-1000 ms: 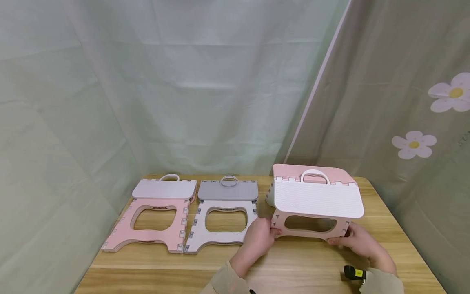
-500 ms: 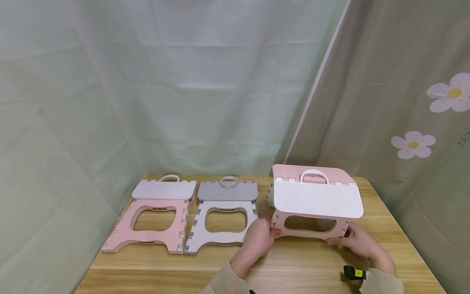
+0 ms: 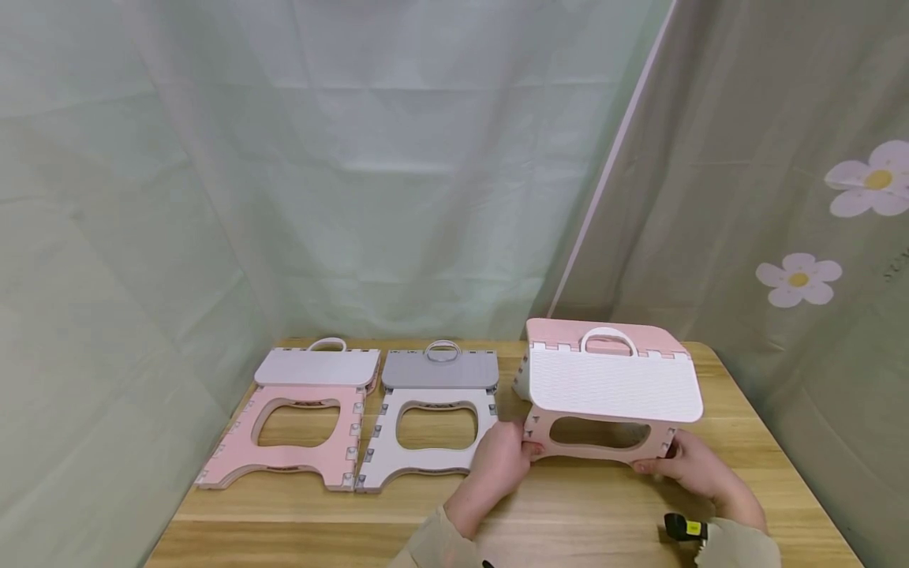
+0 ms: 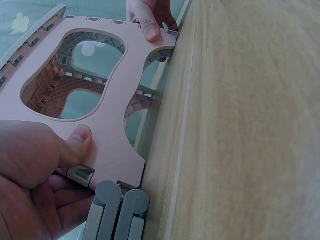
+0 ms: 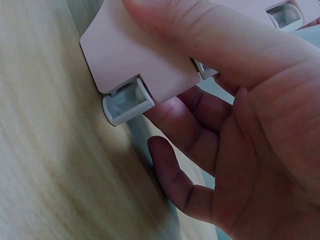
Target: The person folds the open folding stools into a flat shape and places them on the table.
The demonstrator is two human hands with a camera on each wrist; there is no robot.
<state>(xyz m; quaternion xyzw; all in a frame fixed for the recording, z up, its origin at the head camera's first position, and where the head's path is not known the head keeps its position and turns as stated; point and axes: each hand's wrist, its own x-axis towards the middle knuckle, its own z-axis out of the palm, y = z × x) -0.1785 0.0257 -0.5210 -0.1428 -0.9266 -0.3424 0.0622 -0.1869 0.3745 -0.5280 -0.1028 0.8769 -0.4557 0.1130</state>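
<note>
An unfolded step stool (image 3: 614, 384) with a white-and-pink top, a white loop handle and pink legs stands at the right of the table. My left hand (image 3: 501, 455) grips the lower left of its front leg panel, thumb on the front face, as the left wrist view shows with the pink panel (image 4: 112, 135). On the panel's lower right corner, my right hand (image 3: 699, 467) pinches the edge, thumb in front and fingers behind. The right wrist view shows that corner (image 5: 135, 60) close at the tabletop, with a white hinge piece at its edge.
Two folded step stools lie side by side to the left: a pink one with a white flap (image 3: 298, 455) and a white one with a grey flap (image 3: 436, 457). The grey-flapped one is close beside my left hand. Curtains (image 3: 426, 197) hang behind the wooden table (image 3: 298, 540).
</note>
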